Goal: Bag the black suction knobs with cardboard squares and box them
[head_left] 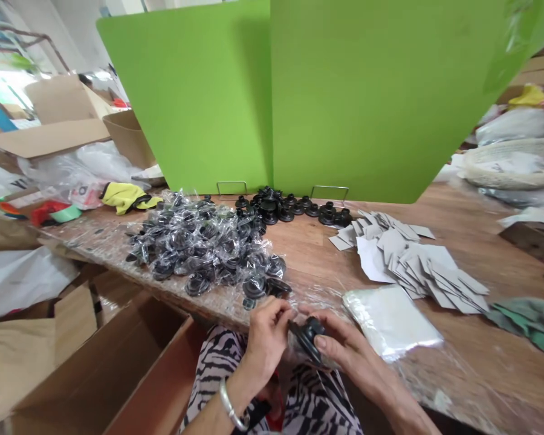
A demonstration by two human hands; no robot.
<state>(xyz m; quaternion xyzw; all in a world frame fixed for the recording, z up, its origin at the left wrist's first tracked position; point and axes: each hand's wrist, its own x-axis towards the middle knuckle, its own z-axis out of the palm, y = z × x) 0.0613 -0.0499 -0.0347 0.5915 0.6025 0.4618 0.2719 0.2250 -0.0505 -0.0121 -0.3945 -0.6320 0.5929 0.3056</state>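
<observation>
My right hand (pixel 344 341) grips a round black rubber-looking part (pixel 309 338) with a stepped, flanged shape, thumb on its near side. Close beside it, my left hand (pixel 268 329) is closed in a pinch at what looks like the edge of a clear plastic bag (pixel 294 351); the fingertips partly hide it. Both hands are over my lap at the table's front edge. Just beyond the left hand lies a heap of similar black parts wrapped in clear plastic (pixel 208 241). A stack of flat clear bags (pixel 394 320) lies right of the right hand.
Unwrapped black parts (pixel 290 208) line the foot of a green panel (pixel 344 103). Grey card pieces (pixel 417 260) are spread at the right, near a green cloth (pixel 532 326). A yellow cloth (pixel 124 197) lies at the left. An open cardboard box (pixel 158 374) stands below the table edge.
</observation>
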